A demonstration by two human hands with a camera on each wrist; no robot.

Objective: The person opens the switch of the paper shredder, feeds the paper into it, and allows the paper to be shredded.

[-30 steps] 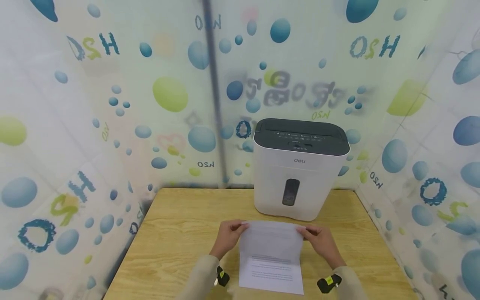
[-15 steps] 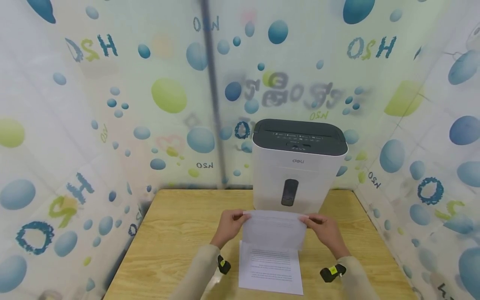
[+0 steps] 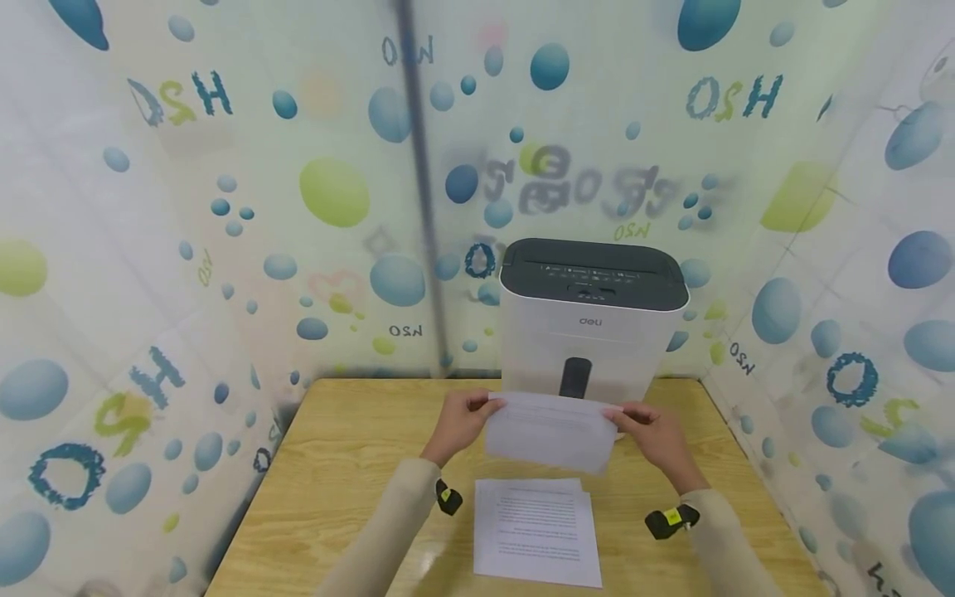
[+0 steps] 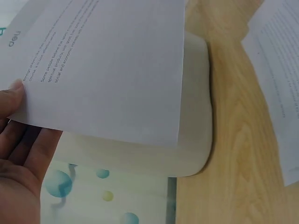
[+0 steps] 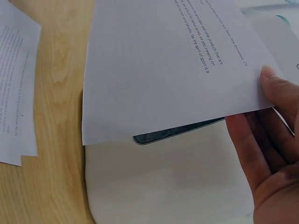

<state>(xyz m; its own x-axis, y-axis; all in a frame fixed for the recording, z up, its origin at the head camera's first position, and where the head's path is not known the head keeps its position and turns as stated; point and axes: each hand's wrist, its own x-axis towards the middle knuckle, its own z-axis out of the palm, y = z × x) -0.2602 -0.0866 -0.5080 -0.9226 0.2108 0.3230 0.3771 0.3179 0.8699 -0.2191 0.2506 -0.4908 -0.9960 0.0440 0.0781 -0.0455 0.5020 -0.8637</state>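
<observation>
A sheet of paper (image 3: 550,433) hangs between my two hands, lifted in front of the shredder. My left hand (image 3: 461,424) pinches its upper left corner; in the left wrist view the thumb lies over printed text. At the upper right corner my right hand (image 3: 653,439) pinches the same sheet (image 5: 163,74) between thumb and fingers. Behind it stands a white paper shredder (image 3: 589,340) with a dark grey top and a dark window, partly covered by the sheet. Nearer the front, a small stack of printed sheets (image 3: 535,539) lies on the table, its edges slightly uneven.
The wooden table (image 3: 351,481) reaches back to a curtain (image 3: 336,274) printed with blue and green drops, which also hangs at both sides. The shredder stands at the table's back edge, right of centre.
Both hands have raised the top sheet off the stack and carried it forward toward the shredder. The sheets underneath have stayed on the table and now show.
</observation>
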